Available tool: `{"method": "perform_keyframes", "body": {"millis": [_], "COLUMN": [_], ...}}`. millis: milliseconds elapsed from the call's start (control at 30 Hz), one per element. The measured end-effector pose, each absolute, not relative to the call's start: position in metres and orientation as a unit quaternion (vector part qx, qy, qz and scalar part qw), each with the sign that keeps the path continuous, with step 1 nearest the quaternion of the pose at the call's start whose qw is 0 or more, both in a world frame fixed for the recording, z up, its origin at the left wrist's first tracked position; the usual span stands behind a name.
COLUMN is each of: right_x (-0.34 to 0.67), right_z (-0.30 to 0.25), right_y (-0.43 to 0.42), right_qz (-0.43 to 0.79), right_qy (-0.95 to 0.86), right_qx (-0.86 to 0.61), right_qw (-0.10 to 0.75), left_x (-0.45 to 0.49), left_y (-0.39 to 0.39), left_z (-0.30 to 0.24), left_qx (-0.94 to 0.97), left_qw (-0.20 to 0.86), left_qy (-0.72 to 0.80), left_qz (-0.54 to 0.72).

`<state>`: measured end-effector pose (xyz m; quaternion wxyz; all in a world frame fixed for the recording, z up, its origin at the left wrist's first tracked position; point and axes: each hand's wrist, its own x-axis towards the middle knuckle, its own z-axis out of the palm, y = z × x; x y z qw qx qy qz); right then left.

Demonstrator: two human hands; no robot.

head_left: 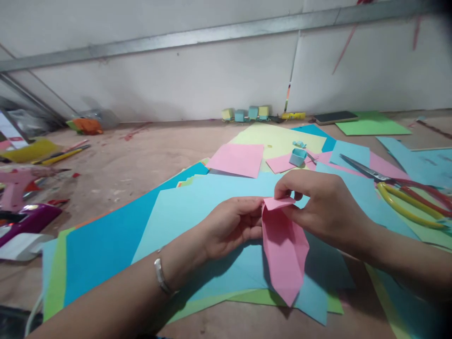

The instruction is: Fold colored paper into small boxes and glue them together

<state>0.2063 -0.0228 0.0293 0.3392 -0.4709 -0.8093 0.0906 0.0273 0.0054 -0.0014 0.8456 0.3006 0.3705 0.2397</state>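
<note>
A folded piece of pink paper hangs between my two hands, its pointed end toward me and its upper end bent over into a flap. My left hand pinches its upper left edge, fingers closed. From the right, my right hand grips the flap at the top between thumb and fingers. Beneath both hands lie light blue sheets over a darker blue sheet. Just beyond my right hand stands a small open blue paper box, near a flat pink sheet.
Scissors with yellow and red handles lie at right. A pink glue gun and a purple object sit at far left. Along the wall stand small paper cubes, a yellow tube, a dark phone-like slab and a green sheet.
</note>
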Motion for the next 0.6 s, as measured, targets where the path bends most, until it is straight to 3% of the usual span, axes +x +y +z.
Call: {"method": "perform_keyframes", "body": {"millis": [200,600], "right_x": [0.205,0.206], "right_z": [0.033,0.031], "right_y": [-0.023,-0.024], "right_qz": [0.189,0.031], "right_qy": [-0.768,-0.833], "right_qx": [-0.505,-0.447], "right_qw": [0.346,0.323], "left_x": [0.034,0.036], "left_y": [0.000,-0.009], "left_z": [0.006,-0.002], "left_qx": [0.160,0.241], "left_qw": [0.908,0.869], "left_qy": [0.296,0.322], "left_qz": [0.250,0.289]}}
